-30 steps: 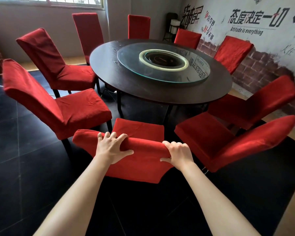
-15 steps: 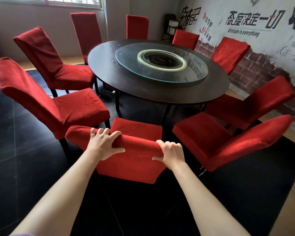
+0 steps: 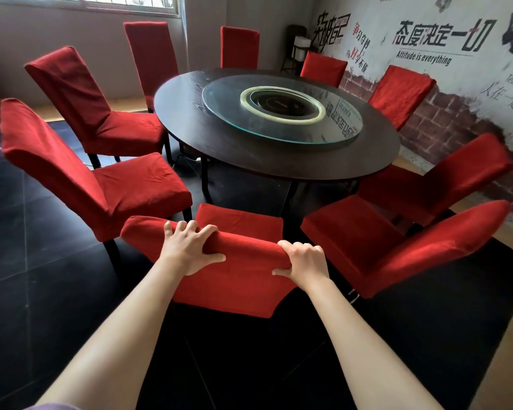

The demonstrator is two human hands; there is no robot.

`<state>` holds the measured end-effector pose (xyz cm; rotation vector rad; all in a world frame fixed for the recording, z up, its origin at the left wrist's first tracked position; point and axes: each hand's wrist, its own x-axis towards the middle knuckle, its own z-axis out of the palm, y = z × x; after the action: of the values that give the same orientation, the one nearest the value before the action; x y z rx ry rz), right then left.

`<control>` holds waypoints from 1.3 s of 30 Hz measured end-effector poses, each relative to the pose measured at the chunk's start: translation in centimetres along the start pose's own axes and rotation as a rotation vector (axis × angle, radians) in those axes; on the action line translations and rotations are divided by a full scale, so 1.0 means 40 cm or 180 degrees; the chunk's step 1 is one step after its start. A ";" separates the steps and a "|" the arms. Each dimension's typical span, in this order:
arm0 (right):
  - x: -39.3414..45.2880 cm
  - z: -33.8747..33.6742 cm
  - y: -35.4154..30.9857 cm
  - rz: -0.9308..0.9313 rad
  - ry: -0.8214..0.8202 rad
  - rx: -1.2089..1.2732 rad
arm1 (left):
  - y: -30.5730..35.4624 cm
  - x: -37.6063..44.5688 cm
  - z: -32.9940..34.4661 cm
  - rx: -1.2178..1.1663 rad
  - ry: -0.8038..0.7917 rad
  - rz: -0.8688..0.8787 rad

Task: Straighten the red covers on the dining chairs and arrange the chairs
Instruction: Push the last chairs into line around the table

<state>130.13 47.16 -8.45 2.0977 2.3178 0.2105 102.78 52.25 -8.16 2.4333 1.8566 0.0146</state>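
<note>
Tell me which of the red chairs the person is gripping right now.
The nearest chair: left hand and right hand both grip its backrest top. No hand touches the others.

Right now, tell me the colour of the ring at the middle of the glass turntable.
Pale yellow-green ring, on the glass turntable; the head view shows it.

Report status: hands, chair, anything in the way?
Left hand and right hand both grip the nearest chair's backrest top. Its seat faces the round table. Neighbour chairs close on both sides; nothing between seat and table.
</note>
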 end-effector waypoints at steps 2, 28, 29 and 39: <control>-0.001 0.002 -0.004 0.0007 0.0012 -0.0035 | -0.004 0.001 0.004 -0.0009 0.0013 -0.0002; -0.035 -0.002 -0.036 0.0043 -0.0020 -0.0087 | -0.020 -0.023 0.001 -0.0028 0.0044 0.0034; -0.035 -0.003 -0.037 0.0050 -0.0019 -0.0077 | -0.021 -0.022 0.001 -0.0030 0.0048 0.0040; -0.035 -0.009 -0.045 0.0108 -0.0074 -0.0039 | -0.023 -0.022 -0.001 -0.0024 0.0041 0.0076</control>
<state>128.47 45.58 -8.40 2.1233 2.2639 0.1989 101.65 51.66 -8.14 2.4560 1.8291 0.0388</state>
